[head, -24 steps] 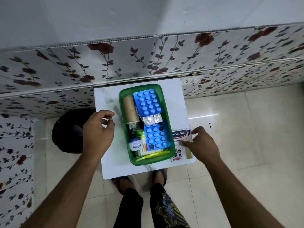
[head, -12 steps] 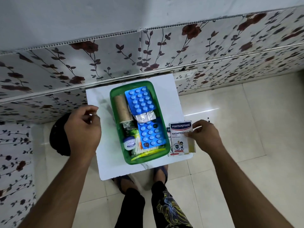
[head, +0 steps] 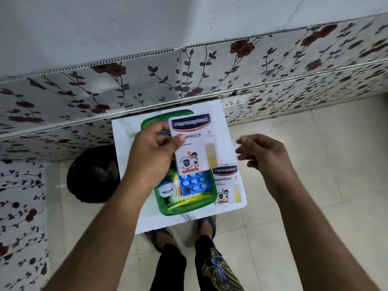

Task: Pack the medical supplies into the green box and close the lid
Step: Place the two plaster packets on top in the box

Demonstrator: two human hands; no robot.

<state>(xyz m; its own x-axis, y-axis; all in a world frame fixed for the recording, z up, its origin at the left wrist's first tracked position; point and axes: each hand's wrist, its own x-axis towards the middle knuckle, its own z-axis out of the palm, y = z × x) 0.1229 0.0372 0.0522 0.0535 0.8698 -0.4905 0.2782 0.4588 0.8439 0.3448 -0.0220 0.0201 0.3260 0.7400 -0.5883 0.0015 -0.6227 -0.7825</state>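
We found the left hand (head: 154, 153) pinching a plaster packet (head: 196, 143) above the green box (head: 165, 206); the right hand (head: 262, 153) hung spread. Held by one edge, it could slip onto the counter (head: 126, 135). Its long axis ran along the box, brand end toward the wall.

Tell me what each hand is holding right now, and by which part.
The left hand pinches a plaster packet by its left edge, raised over the green box. The right hand is open and holds nothing. A second packet lies on the table.
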